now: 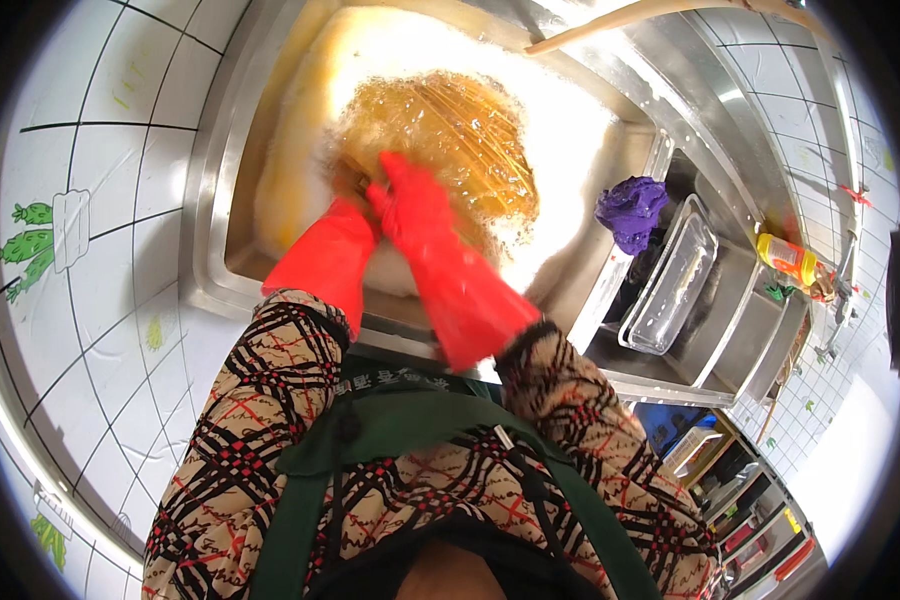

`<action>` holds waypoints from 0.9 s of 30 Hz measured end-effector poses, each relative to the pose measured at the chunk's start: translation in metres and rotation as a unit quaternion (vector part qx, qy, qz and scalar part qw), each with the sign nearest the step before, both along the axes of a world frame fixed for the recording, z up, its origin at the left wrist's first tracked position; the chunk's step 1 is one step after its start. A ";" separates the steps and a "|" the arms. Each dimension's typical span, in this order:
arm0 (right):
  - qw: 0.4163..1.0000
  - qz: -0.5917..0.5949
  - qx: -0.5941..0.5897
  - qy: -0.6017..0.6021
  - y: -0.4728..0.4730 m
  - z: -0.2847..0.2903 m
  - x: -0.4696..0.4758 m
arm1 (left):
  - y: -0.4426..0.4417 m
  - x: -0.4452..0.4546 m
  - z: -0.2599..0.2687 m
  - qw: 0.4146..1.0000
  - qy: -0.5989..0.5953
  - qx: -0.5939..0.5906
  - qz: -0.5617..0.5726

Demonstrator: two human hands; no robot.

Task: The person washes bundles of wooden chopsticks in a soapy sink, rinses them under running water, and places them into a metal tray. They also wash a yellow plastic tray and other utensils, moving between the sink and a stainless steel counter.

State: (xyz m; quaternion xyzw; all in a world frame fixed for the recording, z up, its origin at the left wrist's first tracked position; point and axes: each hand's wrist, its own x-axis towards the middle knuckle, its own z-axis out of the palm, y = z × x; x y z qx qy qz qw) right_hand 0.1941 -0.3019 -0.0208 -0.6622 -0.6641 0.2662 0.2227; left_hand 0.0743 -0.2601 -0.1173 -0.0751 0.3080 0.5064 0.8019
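Observation:
Both my hands wear long red rubber gloves and reach into a deep stainless steel sink (244,225). My left hand (350,214) is partly hidden under the cloudy, yellowish water, beside some dark brown stick ends (354,171). Close against it, my right hand (412,196) is blurred, its fingers bent at the water's surface. Whether either glove grips the sticks cannot be made out. A spread of long, thin wooden sticks, apparently chopsticks (487,142), lies in the water just beyond my hands. Thick white foam (570,135) surrounds them.
A crumpled purple cloth (631,214) lies on the sink's right rim. Beside it, a clear plastic container (671,277) leans in a neighbouring basin (727,300). A yellow-capped bottle (786,259) is farther right. A wooden stick (630,19) crosses the far edge; a tiled wall (120,165) stands left.

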 end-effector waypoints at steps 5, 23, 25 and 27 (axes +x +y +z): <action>0.973 0.009 -0.208 0.099 0.059 -0.029 0.040 | 0.008 0.011 0.008 1.000 0.008 0.002 -0.003; 0.833 0.126 -0.412 0.348 0.061 0.042 0.087 | -0.011 0.014 0.033 0.979 0.193 -0.058 0.041; 0.852 -0.042 -0.307 0.421 0.047 0.032 0.053 | -0.002 0.012 0.012 0.957 -0.190 0.208 -0.067; 0.982 0.092 -0.100 0.134 0.009 0.037 -0.011 | -0.008 -0.004 -0.058 0.948 0.022 0.312 0.065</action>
